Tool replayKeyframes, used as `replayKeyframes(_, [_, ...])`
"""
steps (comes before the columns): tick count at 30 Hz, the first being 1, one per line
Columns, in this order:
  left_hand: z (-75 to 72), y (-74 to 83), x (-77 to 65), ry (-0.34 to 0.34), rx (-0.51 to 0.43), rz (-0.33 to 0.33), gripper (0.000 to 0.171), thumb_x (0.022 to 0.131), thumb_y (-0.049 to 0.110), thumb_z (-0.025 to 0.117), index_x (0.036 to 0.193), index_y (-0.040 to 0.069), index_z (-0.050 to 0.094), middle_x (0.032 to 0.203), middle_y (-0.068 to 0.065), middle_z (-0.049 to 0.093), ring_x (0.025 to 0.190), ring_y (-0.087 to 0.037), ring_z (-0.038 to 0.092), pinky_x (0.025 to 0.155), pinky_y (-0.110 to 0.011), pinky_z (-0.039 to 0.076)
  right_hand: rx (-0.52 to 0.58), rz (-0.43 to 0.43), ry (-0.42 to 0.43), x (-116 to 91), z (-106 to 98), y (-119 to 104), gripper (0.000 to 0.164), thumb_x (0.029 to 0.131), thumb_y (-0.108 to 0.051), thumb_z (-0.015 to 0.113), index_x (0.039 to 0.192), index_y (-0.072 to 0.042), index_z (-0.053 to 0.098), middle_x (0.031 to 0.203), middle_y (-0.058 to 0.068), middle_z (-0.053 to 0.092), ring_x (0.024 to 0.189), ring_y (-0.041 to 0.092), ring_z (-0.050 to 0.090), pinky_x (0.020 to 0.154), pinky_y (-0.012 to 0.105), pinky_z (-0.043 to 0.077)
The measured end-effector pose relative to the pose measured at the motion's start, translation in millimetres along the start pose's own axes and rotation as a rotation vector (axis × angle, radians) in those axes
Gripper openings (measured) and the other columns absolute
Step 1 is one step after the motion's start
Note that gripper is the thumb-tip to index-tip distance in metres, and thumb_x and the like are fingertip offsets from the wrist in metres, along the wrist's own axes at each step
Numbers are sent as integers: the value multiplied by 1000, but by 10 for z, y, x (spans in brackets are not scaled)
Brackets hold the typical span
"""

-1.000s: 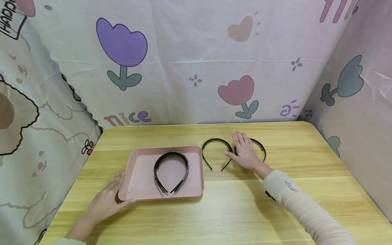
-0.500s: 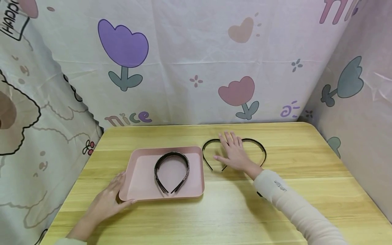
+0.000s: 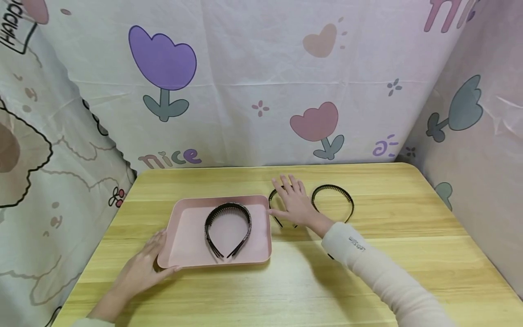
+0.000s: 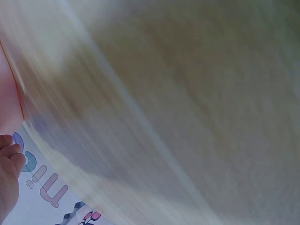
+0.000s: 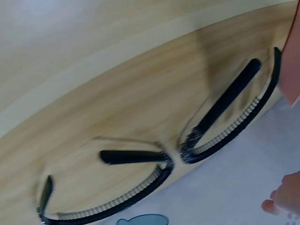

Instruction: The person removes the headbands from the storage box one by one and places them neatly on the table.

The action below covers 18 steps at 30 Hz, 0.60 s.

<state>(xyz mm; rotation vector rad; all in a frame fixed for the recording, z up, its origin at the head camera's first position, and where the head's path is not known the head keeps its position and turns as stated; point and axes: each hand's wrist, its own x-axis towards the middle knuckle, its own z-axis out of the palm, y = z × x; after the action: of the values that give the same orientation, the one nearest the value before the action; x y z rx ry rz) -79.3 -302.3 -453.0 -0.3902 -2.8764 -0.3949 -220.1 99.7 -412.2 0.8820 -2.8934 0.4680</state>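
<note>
My left hand (image 3: 138, 269) rests at the near left corner of a pink tray (image 3: 184, 245), thumb along its front wall and fingers along its left side. Inside the tray lie black headbands (image 3: 209, 218) stacked together, several tips showing at the near end. Spread over a black toothed headband (image 3: 273, 195) just right of the tray is my right hand (image 3: 297, 203), its fingers straight and hiding much of the band. A second loose headband (image 3: 350, 200) lies farther right. In the right wrist view the nearer band (image 5: 234, 125) stands beside the tray wall, with the other band (image 5: 112, 206) left of it.
A light wooden table (image 3: 253, 299) carries everything. Behind it hangs a white curtain (image 3: 233, 54) printed with tulips and words, and more printed cloth closes off both sides.
My right hand has slid left from the farther loose headband to the one by the tray, uncovering the right band. The left hand and tray stay in place.
</note>
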Motion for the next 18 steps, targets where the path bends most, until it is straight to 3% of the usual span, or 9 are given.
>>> replayKeyframes(6, [-1,-17,-13,-3,4,-6,100,68,50,75,141,-3,33,140,-27,40,127,-43,41,93,-61,41,-20,-41,-32,94,15,-174,89,85,-55,54,150,-9,14,156,19,8,144,39,2,115,60,8])
replayKeyframes(11, [-15,-2,0,-15,8,-10,100,69,52,73,141,-5,32,140,-28,40,126,-44,41,94,-60,41,-26,-63,-79,150,40,-285,90,86,-58,51,150,-11,9,157,16,3,145,35,-2,118,54,3])
replayKeyframes(18, [-28,15,19,-6,9,-3,100,68,52,73,141,-4,34,140,-27,41,127,-42,41,94,-60,42,-8,-92,-86,216,147,-400,91,85,-61,49,150,-10,12,156,16,6,144,35,2,118,52,4])
